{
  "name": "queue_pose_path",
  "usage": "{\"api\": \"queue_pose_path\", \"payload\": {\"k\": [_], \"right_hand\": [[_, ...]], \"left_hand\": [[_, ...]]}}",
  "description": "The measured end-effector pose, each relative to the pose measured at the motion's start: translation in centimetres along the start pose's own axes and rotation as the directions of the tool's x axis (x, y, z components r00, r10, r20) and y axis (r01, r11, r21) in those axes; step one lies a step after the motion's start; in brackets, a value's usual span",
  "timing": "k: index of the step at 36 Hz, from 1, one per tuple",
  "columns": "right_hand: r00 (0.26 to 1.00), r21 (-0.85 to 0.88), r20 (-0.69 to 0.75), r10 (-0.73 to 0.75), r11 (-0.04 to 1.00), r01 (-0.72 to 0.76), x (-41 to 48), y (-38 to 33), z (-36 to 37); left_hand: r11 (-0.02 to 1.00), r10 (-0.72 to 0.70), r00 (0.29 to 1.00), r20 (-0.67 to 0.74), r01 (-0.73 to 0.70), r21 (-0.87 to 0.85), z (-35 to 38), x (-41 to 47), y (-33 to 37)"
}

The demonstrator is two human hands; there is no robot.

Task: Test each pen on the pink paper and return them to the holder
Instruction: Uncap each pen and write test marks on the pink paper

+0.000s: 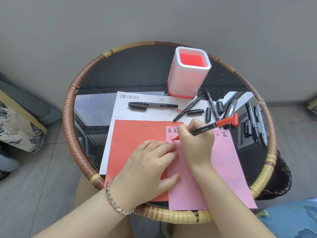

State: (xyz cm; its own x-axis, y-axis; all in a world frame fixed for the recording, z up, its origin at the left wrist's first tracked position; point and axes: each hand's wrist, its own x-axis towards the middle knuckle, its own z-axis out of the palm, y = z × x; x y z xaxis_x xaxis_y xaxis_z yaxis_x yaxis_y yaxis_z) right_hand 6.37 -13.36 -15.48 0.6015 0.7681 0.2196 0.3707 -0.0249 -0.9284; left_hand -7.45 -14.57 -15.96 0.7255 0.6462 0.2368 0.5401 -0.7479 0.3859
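My right hand [195,143] grips a black marker with red ends [205,128], its red tip touching the pink paper [226,169] beside a fresh red character. Black characters run along the paper's top edge. My left hand [149,165] lies flat with straight fingers, pressing the pink paper and the red sheet [127,140] under it. The white and red pen holder [187,73] stands empty at the back. A black pen and its cap [152,105] lie on the white sheet; several uncapped pens and loose caps [212,109] lie to the right, and more pens [255,122] near the right rim.
Everything sits on a round glass-topped table with a woven rattan rim [68,107]. A white printed sheet [120,115] lies under the coloured papers. A red cap [235,119] rests by the pens. A black-lined bin [281,176] stands at the right, cushions at both sides.
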Motion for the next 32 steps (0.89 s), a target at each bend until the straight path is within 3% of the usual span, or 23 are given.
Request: {"api": "queue_pose_path", "payload": {"k": [5, 13, 19, 23, 25, 28, 32], "right_hand": [[0.999, -0.014, -0.032, 0.01, 1.0, -0.01, 0.1, 0.0, -0.1], [0.993, 0.106, -0.098, 0.06, 0.993, -0.049, 0.4, 0.0, -0.1], [0.994, 0.22, -0.058, 0.096, 0.972, -0.082, 0.4, -0.5, -0.7], [0.994, 0.221, 0.061, 0.087, 0.97, -0.099, 0.4, -1.2, -3.5], [0.991, 0.149, 0.13, 0.031, 0.988, -0.05, 0.7, -1.0, -5.8], [0.977, -0.131, 0.174, -0.123, 0.981, 0.146, 1.9, -0.5, -9.5], [0.932, -0.491, 0.192, -0.308, 0.792, 0.363, 4.3, 0.5, -13.8]], "left_hand": [[1.0, 0.011, 1.0, -0.014, -0.011, 0.009, 0.2, 0.0, -0.1], [0.995, 0.044, 0.997, -0.068, -0.037, 0.09, 0.3, 0.3, 0.2], [0.984, 0.076, 0.986, -0.147, -0.05, 0.172, 1.2, 1.0, 0.7], [0.973, 0.103, 0.981, -0.164, -0.066, 0.219, 1.7, 1.2, 0.8], [0.969, 0.109, 0.98, -0.167, -0.067, 0.238, 1.9, 1.3, 0.8], [0.966, 0.106, 0.978, -0.179, -0.059, 0.25, 1.9, 1.5, 1.0], [0.967, 0.1, 0.978, -0.182, -0.053, 0.247, 2.0, 1.6, 0.9]]}}
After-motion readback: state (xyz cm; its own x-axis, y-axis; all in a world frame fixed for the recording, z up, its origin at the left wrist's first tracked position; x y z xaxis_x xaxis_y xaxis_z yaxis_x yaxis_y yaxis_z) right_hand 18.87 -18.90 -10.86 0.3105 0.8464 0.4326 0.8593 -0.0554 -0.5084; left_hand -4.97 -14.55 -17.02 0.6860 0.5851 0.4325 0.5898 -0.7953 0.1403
